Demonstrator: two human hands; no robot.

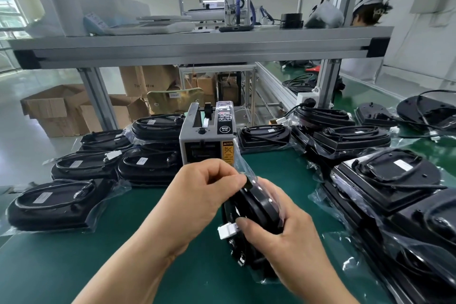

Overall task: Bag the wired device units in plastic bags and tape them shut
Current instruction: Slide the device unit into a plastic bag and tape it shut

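Note:
A black wired device unit point(256, 207) stands on edge above the green mat, partly inside a clear plastic bag point(246, 168). My left hand point(202, 195) pinches the bag's top at the unit's upper edge. My right hand point(283, 237) grips the unit's lower side, thumb near its white connector point(227, 229). The unit's cable hangs below, partly hidden by my right hand. A grey tape dispenser point(209, 136) stands just behind my hands.
Bagged black units point(56, 202) lie in piles at the left and behind the dispenser. More units point(387, 175) crowd the right side. An aluminium shelf frame point(197, 47) crosses overhead. Cardboard boxes point(56, 108) sit on the floor. A person's head point(370, 10) shows at the far right.

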